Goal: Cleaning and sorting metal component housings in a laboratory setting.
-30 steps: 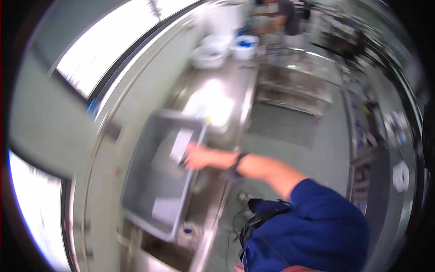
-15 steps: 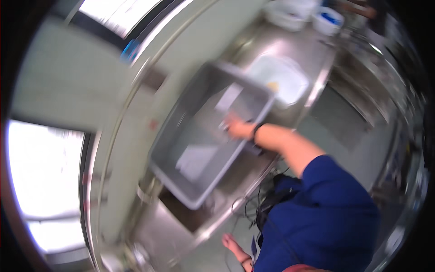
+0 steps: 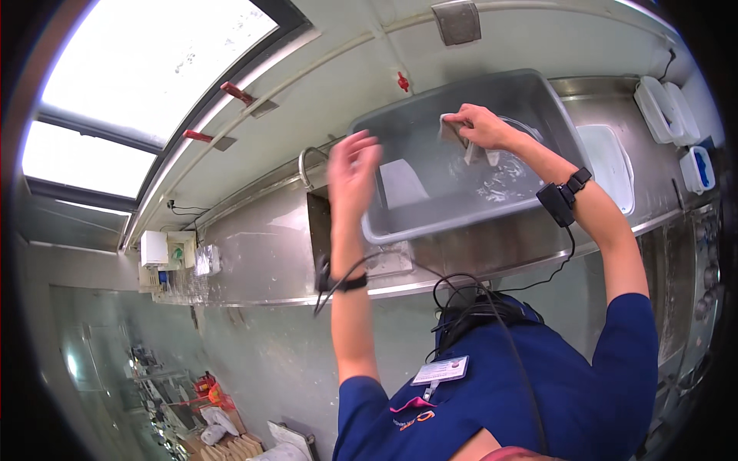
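A large grey tub [image 3: 469, 223] of water stands on the steel counter. Over the water, my right hand [image 3: 480, 127] grips a wet, greyish-white cloth [image 3: 475, 152] that hangs in folds. Ripples spread in the water under and beside it. My left hand [image 3: 354, 173] is raised at the tub's left end, slightly blurred, with its fingers apart and nothing visible in them. A pale rectangle [image 3: 401, 184] shows in the left part of the tub; I cannot tell whether it is a cloth or a reflection.
Right of the tub lies a shallow white tray [image 3: 611, 165]. Further right are white bins [image 3: 661, 111] and a small white container [image 3: 698, 170] with something blue inside. A curved tap [image 3: 306, 165] rises at the left. Black cables [image 3: 492, 296] run from my wrist bands to my waist.
My right hand has come up from low in the tub and now holds up the cloth. My left hand has risen from below the counter to the tub's left end. The view has turned.
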`<state>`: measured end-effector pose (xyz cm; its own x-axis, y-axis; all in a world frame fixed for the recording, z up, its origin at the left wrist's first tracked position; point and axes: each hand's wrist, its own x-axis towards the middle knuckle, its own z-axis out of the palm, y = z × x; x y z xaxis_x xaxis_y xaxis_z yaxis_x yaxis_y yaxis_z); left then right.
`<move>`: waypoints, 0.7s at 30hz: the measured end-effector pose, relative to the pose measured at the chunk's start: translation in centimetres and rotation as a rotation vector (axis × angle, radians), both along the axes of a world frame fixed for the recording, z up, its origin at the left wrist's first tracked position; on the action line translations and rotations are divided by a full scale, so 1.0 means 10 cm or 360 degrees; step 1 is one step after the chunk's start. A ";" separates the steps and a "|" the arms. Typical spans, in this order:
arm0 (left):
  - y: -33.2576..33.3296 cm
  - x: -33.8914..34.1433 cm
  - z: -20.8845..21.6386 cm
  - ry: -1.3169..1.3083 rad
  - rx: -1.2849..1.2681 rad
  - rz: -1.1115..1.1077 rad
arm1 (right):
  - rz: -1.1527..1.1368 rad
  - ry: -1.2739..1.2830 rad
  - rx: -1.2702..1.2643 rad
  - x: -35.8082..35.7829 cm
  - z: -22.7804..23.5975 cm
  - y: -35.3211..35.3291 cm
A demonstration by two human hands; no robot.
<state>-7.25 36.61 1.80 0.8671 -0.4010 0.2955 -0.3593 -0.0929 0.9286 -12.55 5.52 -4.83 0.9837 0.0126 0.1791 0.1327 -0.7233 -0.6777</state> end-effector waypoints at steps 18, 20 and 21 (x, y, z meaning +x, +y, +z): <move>-0.59 0.28 0.12 -0.0289 0.0584 -0.0072 | -0.0348 -0.0387 0.0499 -0.10 -0.08 0.44; -0.55 0.24 0.14 -0.0382 0.0593 -0.0083 | -0.0366 -0.0383 0.0482 -0.11 -0.36 0.46; -0.54 0.21 0.13 -0.0350 0.0611 -0.0044 | -0.0420 -0.0225 0.0464 -0.13 -0.47 0.48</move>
